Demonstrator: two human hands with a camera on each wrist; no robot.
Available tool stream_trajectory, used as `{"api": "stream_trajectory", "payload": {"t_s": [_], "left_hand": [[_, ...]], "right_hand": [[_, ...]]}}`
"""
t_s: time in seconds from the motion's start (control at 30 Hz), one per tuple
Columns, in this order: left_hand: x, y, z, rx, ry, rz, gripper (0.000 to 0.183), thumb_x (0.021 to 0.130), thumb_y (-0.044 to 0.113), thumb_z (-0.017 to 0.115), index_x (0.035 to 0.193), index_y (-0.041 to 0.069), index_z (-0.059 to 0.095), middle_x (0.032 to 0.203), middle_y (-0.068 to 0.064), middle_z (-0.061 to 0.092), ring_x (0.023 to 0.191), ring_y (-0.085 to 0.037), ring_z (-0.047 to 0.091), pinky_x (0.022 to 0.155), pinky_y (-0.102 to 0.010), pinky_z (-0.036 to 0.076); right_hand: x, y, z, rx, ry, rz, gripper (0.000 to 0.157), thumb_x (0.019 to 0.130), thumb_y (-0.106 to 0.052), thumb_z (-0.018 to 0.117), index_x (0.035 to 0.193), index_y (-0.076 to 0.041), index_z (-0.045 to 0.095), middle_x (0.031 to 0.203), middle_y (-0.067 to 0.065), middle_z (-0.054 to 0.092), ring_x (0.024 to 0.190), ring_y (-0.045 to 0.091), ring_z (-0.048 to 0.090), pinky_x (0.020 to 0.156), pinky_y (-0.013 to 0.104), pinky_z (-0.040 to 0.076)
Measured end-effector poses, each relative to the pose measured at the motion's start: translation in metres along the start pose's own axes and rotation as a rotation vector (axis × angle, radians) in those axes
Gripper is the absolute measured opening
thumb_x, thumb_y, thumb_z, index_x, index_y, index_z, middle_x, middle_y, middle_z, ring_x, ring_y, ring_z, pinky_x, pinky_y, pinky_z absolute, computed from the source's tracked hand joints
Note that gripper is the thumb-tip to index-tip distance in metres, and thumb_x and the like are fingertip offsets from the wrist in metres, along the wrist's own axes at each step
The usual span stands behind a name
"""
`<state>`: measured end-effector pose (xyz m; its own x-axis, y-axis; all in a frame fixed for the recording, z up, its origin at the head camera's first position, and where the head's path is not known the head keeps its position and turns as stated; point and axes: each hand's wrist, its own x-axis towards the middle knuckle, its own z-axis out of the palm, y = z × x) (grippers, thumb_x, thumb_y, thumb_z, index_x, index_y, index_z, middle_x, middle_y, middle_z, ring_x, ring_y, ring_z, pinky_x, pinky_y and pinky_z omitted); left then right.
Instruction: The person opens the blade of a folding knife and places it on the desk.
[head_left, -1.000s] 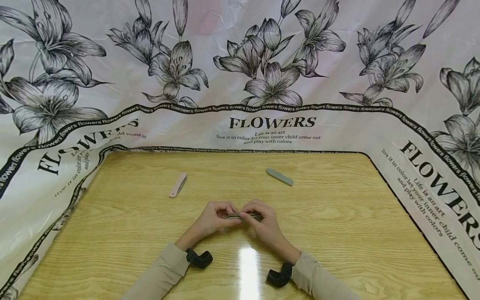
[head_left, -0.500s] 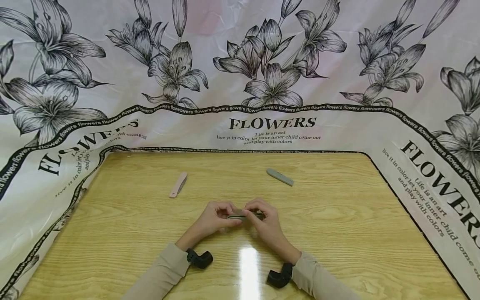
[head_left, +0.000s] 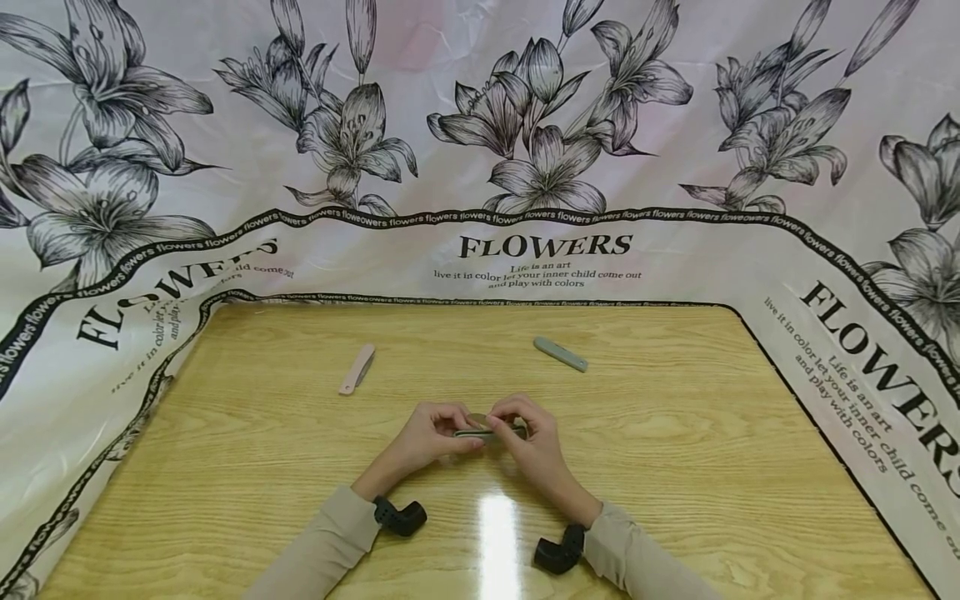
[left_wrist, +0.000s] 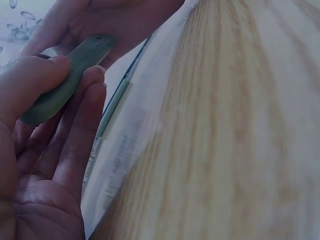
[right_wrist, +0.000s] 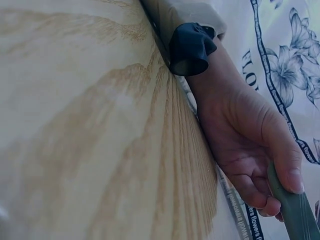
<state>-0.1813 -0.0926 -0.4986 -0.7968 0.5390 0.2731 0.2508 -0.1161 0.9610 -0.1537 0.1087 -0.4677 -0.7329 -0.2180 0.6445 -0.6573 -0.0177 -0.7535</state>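
A green folding knife [left_wrist: 86, 60] is held level above the middle of the table, between both hands. At its left end, my left hand [head_left: 429, 435] pinches the handle between thumb and fingers. My right hand [head_left: 534, 442] grips the other end, its thumb pressed against the knife, as the right wrist view also shows the green handle [right_wrist: 301, 215]. A thin brownish-grey edge, apparently the blade [head_left: 477, 418], stands out above the handle between the fingertips. Fingers hide much of the knife.
A pink folding knife [head_left: 357, 369] lies at the back left of the wooden table [head_left: 675, 467], its blade edge showing. To the back right lies a grey-green folding knife [head_left: 560, 354]. Flower-printed cloth [head_left: 540, 258] surrounds the table. Black mounts [head_left: 401, 517] sit on both wrists.
The right fingertips have moved slightly up and right. The blade edge shows more above the handle than before. My left hand has stayed in place.
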Motion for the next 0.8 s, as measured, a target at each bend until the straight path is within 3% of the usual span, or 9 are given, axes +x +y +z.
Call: {"api": "stream_trajectory", "payload": {"t_s": [0.1,0.27,0.33,0.57,0.8], "left_hand": [[-0.0003,0.0,-0.0009,-0.007,-0.012,0.009,0.009,0.085,-0.002,0.076,0.082,-0.003,0.068,0.101,-0.018,0.067,0.091,-0.025,0.068,0.078,-0.032,0.059],[-0.0011,-0.0023,-0.002,-0.029,-0.041,0.028,0.009,0.086,-0.001,0.076,0.082,-0.003,0.068,0.102,-0.017,0.067,0.094,-0.026,0.068,0.078,-0.034,0.059],[-0.0013,-0.0024,-0.002,-0.03,-0.043,0.021,0.01,0.085,0.0,0.077,0.082,-0.003,0.068,0.101,-0.015,0.068,0.093,-0.025,0.068,0.078,-0.033,0.059],[-0.0015,-0.0036,-0.0014,-0.002,-0.039,0.022,0.011,0.085,0.001,0.078,0.081,-0.001,0.068,0.099,-0.011,0.068,0.092,-0.023,0.068,0.077,-0.03,0.059],[-0.0018,-0.0027,-0.0007,0.015,-0.036,0.036,0.01,0.084,0.0,0.077,0.081,-0.002,0.068,0.098,-0.011,0.07,0.095,-0.023,0.068,0.079,-0.032,0.058]], "right_hand": [[0.0012,0.0004,0.0013,-0.016,-0.005,-0.033,0.005,0.089,0.01,0.068,0.089,0.006,0.066,0.087,0.019,0.062,0.077,0.018,0.056,0.066,0.027,0.049],[0.0034,0.0016,0.0039,-0.061,-0.013,-0.106,0.02,0.08,0.021,0.069,0.089,0.002,0.07,0.087,0.015,0.064,0.075,0.017,0.054,0.059,0.027,0.048],[0.0036,0.0022,0.0045,-0.061,-0.016,-0.121,0.018,0.081,0.02,0.069,0.087,0.003,0.07,0.086,0.016,0.064,0.074,0.018,0.054,0.058,0.027,0.047],[0.0013,0.004,0.0054,-0.056,-0.005,-0.12,0.006,0.088,0.009,0.069,0.085,0.004,0.069,0.085,0.017,0.064,0.074,0.019,0.054,0.06,0.027,0.046],[-0.0007,0.0043,0.0044,-0.021,0.033,-0.095,0.016,0.084,0.021,0.065,0.087,0.006,0.068,0.084,0.017,0.063,0.073,0.02,0.055,0.062,0.029,0.047]]}}
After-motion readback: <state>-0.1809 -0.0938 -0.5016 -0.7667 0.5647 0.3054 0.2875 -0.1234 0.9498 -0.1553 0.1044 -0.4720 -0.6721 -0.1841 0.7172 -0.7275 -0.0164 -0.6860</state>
